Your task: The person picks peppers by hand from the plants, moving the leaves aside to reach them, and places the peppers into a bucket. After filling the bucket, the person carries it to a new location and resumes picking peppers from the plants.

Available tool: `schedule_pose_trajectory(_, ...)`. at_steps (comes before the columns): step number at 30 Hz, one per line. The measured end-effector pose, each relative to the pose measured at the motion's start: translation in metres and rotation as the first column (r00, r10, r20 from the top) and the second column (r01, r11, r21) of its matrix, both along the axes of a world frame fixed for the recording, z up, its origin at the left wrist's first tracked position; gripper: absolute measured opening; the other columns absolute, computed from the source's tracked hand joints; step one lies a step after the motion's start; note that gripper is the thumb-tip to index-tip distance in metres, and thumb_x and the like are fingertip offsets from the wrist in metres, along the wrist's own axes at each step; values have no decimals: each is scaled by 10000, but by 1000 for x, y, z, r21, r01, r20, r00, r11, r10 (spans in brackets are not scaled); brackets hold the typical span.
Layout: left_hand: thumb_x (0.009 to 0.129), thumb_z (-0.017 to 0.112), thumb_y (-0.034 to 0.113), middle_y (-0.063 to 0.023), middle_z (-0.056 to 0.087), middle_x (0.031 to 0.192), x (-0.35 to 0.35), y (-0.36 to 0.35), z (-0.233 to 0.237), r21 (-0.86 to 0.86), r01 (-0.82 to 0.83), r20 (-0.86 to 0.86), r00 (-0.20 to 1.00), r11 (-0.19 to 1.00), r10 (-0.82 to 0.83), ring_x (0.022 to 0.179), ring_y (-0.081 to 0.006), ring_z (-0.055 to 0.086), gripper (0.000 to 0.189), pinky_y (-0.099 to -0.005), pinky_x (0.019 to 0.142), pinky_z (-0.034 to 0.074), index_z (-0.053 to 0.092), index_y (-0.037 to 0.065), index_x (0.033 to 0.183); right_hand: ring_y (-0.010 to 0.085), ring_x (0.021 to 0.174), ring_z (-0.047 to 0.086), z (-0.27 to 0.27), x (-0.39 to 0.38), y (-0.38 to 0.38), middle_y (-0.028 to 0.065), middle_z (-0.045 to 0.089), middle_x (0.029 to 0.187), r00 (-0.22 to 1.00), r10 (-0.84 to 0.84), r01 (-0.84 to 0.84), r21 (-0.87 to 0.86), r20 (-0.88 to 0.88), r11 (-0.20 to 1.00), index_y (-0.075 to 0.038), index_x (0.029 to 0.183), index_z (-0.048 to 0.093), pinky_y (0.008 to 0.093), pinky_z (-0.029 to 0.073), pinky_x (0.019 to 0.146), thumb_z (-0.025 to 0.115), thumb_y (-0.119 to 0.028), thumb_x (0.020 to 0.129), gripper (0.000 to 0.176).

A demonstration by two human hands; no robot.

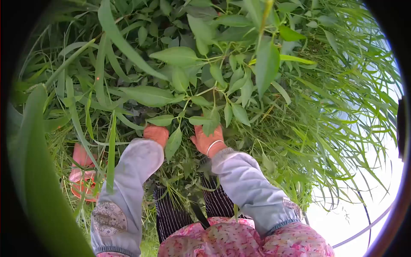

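Both my hands reach into a leafy green plant with pointed leaves on thin stems, perhaps a pepper plant. My left hand is low among the stems, its fingers hidden by foliage. Just to its right, my right hand wears a thin white bracelet. Its thumb points left, while leaves cover most of the other fingers. Whether either hand grips anything is hidden. Pale grey-blue sleeves cover both forearms.
Long grass blades crowd the right side, and a broad blurred leaf looms close at left. A red and pink container sits in the grass at left. White sheeting and a thin hose lie at lower right.
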State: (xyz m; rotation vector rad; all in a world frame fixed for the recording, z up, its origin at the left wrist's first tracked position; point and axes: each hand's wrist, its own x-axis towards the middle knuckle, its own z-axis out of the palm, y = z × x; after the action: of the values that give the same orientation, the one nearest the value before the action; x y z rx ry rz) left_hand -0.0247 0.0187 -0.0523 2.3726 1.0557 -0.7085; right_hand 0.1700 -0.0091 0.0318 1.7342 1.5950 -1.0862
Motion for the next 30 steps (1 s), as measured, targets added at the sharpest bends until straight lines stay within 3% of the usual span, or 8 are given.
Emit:
schedule_pose_trajectory(4,758,558,169,-57,590,732,5,16,-6,114,-104,204,976,988,79,643,-265,571,113,-455,610,429,616,87,810,372,1185,381,10,-10,-13,212,358,1304,993,-102,99,-58,-56,993,-41,1335,291,433,353,957,530,-127,761,627)
schedule_pose_trajectory(9,822,478,125,-115,593,865,35,41,21,186,376,20,922,908,-386,779,-281,585,148,-380,719,454,568,44,907,350,1180,398,12,-26,-15,243,378,1298,970,-203,194,-75,-135,978,33,1269,382,380,352,974,449,-44,766,513)
schedule_pose_trajectory(14,819,456,115,-109,580,818,100,53,44,-56,-12,397,917,998,33,756,-253,578,123,-342,668,471,550,61,877,359,1159,413,-13,-49,-40,289,322,1330,991,-32,43,83,-131,996,37,1220,427,367,408,907,408,-91,830,411)
schedule_pose_trajectory(16,774,465,54,-124,589,899,117,57,30,-168,40,441,897,985,38,823,-297,571,202,-371,716,469,576,107,935,361,1169,404,-5,-53,-37,299,310,1333,993,79,-64,159,-89,985,58,1220,418,369,396,923,409,-89,828,419)
schedule_pose_trajectory(22,700,485,-42,-127,595,1068,118,39,22,-376,102,342,939,921,35,982,-344,544,415,-403,852,436,628,186,1016,380,1212,341,16,-51,-41,282,305,1323,940,-272,279,3,-205,960,62,1215,419,390,355,969,406,-83,812,429)
schedule_pose_trajectory(23,693,549,-7,-128,573,1112,135,58,65,-408,315,167,949,857,-269,1055,-329,506,390,-409,892,411,624,176,1030,383,1218,329,19,-49,-42,274,299,1329,922,-309,313,-20,-233,950,68,1211,417,407,348,974,398,-86,825,415)
schedule_pose_trajectory(27,703,618,132,-96,491,1243,88,24,31,-456,305,234,947,836,-219,1160,-305,427,404,-418,970,352,585,127,1105,373,1166,413,60,-38,-46,212,412,1273,915,-234,263,46,-328,964,15,1154,484,415,414,911,481,-126,794,387)
schedule_pose_trajectory(30,725,577,113,-92,460,1275,70,12,33,-504,184,177,978,844,-107,1209,-285,386,403,-408,1009,313,571,121,1127,277,1000,565,90,10,-26,172,563,1103,565,-517,529,-199,-643,825,-14,1100,537,367,462,838,506,-104,815,300)
